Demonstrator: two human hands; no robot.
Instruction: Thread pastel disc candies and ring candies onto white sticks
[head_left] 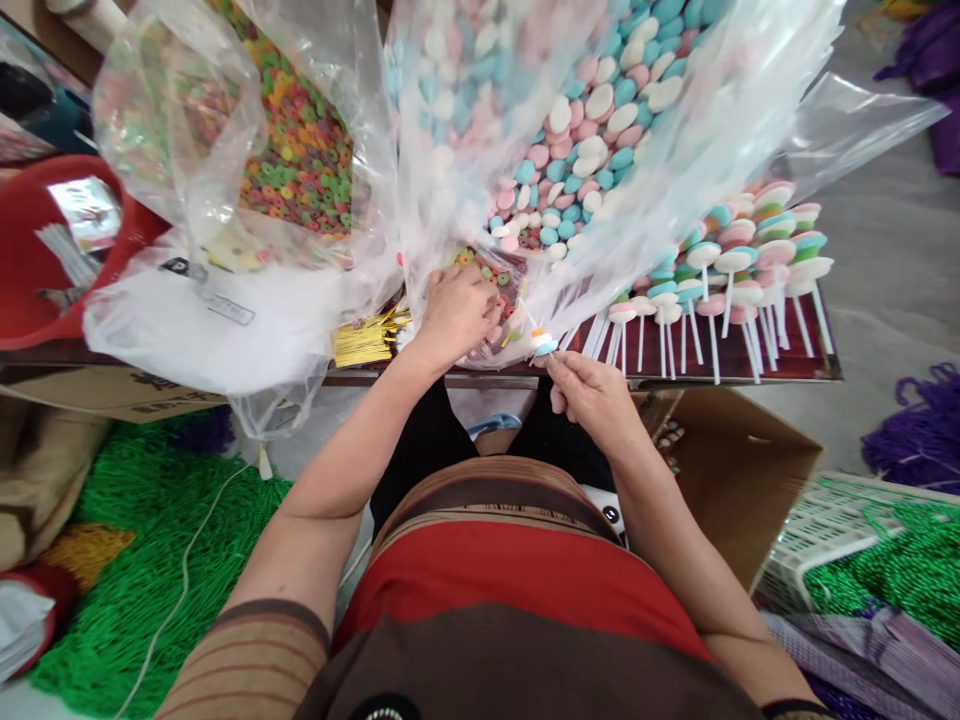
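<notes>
My right hand (589, 388) pinches a thin white stick just below a small stack of blue, white and orange candies (542, 344). To its left, my left hand (461, 310) has its fingers curled down among colourful ring-shaped candies (510, 283) at the table edge. Whatever those fingertips pinch is hidden. Beyond both hands lies a big clear plastic bag of pink, blue and white oval candies (589, 150). Several finished candy sticks (739, 260) are heaped at the right end of the table, their white stems pointing toward me.
Gold twist ties (367, 338) lie left of my left hand. Another clear bag holds ring candies (300, 150). A red basin (112, 250) stands far left. Below the table are a cardboard box (742, 470), green strands (150, 560) and a white crate (817, 535).
</notes>
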